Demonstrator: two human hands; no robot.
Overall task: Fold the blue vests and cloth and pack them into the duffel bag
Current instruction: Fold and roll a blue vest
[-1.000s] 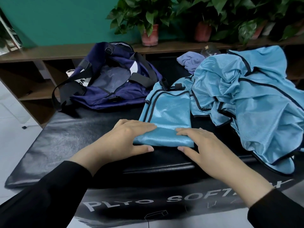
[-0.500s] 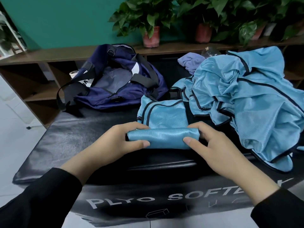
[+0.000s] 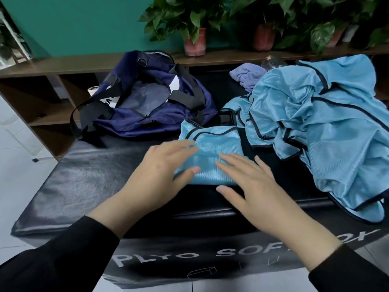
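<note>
Both hands, left (image 3: 166,165) and right (image 3: 250,182), are lying flat with straight, spread fingers on a half-folded vest (image 3: 212,152), a shiny mesh rectangle trimmed in black. Left of it the navy duffel (image 3: 147,98) is gaping open, seemingly unpacked. Right of the vest a slick crumpled vest pile (image 3: 328,127) and, behind it, a soft lilac cloth (image 3: 246,74) are awaiting folding.

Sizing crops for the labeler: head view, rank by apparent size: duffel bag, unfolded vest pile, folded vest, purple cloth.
1. unfolded vest pile
2. duffel bag, though it sits farther back
3. folded vest, partly under both hands
4. purple cloth, partly hidden
</note>
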